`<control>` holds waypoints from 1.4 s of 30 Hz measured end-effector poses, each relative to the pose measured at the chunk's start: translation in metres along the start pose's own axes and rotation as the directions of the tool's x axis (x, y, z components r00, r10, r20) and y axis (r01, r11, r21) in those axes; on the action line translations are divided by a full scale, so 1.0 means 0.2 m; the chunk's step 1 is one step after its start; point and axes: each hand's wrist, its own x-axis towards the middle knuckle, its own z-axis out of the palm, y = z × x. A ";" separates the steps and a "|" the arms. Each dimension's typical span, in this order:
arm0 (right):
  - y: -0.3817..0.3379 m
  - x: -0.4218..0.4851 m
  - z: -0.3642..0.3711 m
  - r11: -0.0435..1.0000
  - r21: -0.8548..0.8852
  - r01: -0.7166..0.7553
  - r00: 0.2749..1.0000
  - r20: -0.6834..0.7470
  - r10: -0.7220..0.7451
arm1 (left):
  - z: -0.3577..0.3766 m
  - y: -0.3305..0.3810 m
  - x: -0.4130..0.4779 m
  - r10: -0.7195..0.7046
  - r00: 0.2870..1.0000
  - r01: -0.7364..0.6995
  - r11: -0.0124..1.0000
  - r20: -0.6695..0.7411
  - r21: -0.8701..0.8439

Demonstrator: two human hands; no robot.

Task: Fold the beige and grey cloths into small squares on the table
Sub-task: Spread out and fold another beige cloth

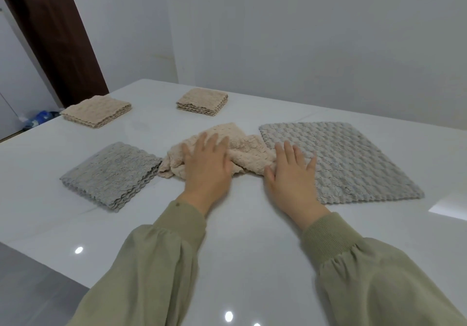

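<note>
Head view: white tabletop (pixel 240 239); unfolded grey cloth (pixel 353 163) flat toward its right edge; crumpled beige cloth (pixel 242 148) at centre, likely soft, limp, light, best taken by corners. Left hand (pixel 207 168) presses it, fingers spread; right hand (pixel 288 181) spread, straddling both cloths.

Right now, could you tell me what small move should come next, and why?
Probably smooth the crumpled beige cloth flat, sweeping both hands apart. It lies bunched under the open left hand, while the right hand rests where it meets the unfolded grey cloth; it can't be folded squarely until flat.
</note>
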 end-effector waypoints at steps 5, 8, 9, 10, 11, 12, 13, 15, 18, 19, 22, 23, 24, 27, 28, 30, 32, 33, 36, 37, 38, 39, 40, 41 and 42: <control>0.09 0.07 0.02 0.992 -0.119 -0.043 0.971 0.230 0.070 | 0.09 0.08 -0.03 0.127 0.943 -0.142 0.989 0.307 0.028; 0.16 0.12 0.01 0.988 -0.134 -0.076 0.963 0.248 0.107 | 0.09 0.05 -0.02 0.112 0.955 -0.114 0.993 0.276 -0.006; 0.18 0.13 0.01 0.986 -0.141 -0.090 0.960 0.250 0.124 | 0.09 0.05 -0.01 0.102 0.959 -0.104 0.995 0.265 -0.006; 0.20 0.14 0.00 0.983 -0.149 -0.108 0.958 0.250 0.143 | 0.09 0.04 -0.01 0.086 0.963 -0.087 0.996 0.256 -0.007; 0.23 0.15 0.00 0.979 -0.155 -0.130 0.955 0.246 0.165 | 0.10 0.04 0.00 0.069 0.966 -0.068 0.998 0.248 -0.010; 0.25 0.15 -0.01 0.974 -0.164 -0.156 0.953 0.234 0.192 | 0.10 0.04 0.00 0.054 0.969 -0.052 0.999 0.239 -0.014; 0.27 0.16 -0.01 0.966 -0.176 -0.191 0.949 0.219 0.227 | 0.10 0.04 0.01 0.046 0.972 -0.043 0.999 0.230 -0.018; 0.31 0.18 -0.03 0.936 -0.222 -0.272 0.930 0.188 0.315 | 0.10 0.05 0.02 0.045 0.975 -0.039 0.999 0.216 -0.031; 0.33 0.19 -0.06 0.890 -0.297 -0.347 0.910 0.125 0.396 | 0.10 0.05 0.01 0.089 0.972 -0.069 0.993 0.219 -0.099; 0.32 0.19 -0.07 0.891 -0.287 -0.352 0.916 0.089 0.391 | 0.10 0.06 0.01 0.123 0.968 -0.093 0.985 0.220 -0.142; 0.29 0.18 -0.08 0.955 -0.114 -0.274 0.961 -0.074 0.267 | 0.08 0.07 -0.01 0.257 0.941 -0.169 0.921 0.221 -0.350; 0.27 0.17 -0.07 0.978 -0.032 -0.205 0.967 -0.161 0.197 | 0.07 0.07 -0.03 0.291 0.930 -0.168 0.880 0.225 -0.444; 0.25 0.15 -0.07 0.992 0.045 -0.114 0.960 -0.253 0.122 | 0.06 0.07 -0.04 0.305 0.923 -0.134 0.827 0.235 -0.546; 0.15 0.08 -0.09 0.957 0.244 0.158 0.930 -0.363 -0.061 | 0.02 0.07 -0.09 0.292 0.933 -0.053 0.689 0.210 -0.723; 0.11 0.06 -0.09 0.937 0.284 0.202 0.940 -0.323 -0.105 | 0.01 0.07 -0.10 0.267 0.952 -0.087 0.709 0.152 -0.700; 0.04 0.02 -0.08 0.927 0.305 0.217 0.972 -0.150 -0.178 | 0.01 0.03 -0.07 0.208 0.978 -0.171 0.793 -0.004 -0.585; 0.00 0.00 -0.04 0.954 0.193 0.229 0.966 0.078 -0.248 | 0.01 -0.03 -0.04 0.150 0.987 -0.159 0.858 -0.059 -0.489; 0.00 0.01 -0.02 0.963 0.110 0.248 0.948 0.179 -0.264 | 0.01 -0.07 -0.03 0.116 0.992 -0.122 0.879 -0.040 -0.461; 0.04 0.07 0.00 0.976 -0.030 0.216 0.934 0.298 -0.198 | -0.01 -0.12 -0.02 0.059 0.998 -0.055 0.881 -0.008 -0.470; 0.06 0.10 -0.01 0.982 -0.047 0.183 0.937 0.312 -0.160 | -0.02 -0.13 -0.03 0.071 0.997 -0.066 0.861 -0.009 -0.504; 0.07 0.12 -0.01 0.987 -0.059 0.152 0.940 0.316 -0.126 | -0.03 -0.12 -0.04 0.099 0.995 -0.074 0.841 0.016 -0.536; 0.08 0.14 0.00 0.990 -0.068 0.126 0.947 0.306 -0.099 | -0.04 -0.12 -0.05 0.140 0.988 -0.080 0.830 0.069 -0.552; 0.08 0.15 0.01 0.991 -0.075 0.108 0.957 0.279 -0.083 | -0.04 -0.11 -0.06 0.189 0.973 -0.091 0.840 0.131 -0.535; 0.08 0.15 0.01 0.991 -0.079 0.107 0.971 0.224 -0.087 | -0.03 -0.11 -0.06 0.233 0.953 -0.111 0.864 0.195 -0.490; 0.08 0.14 0.01 0.990 -0.074 0.120 0.985 0.134 -0.109 | -0.02 -0.10 -0.07 0.264 0.935 -0.137 0.886 0.238 -0.443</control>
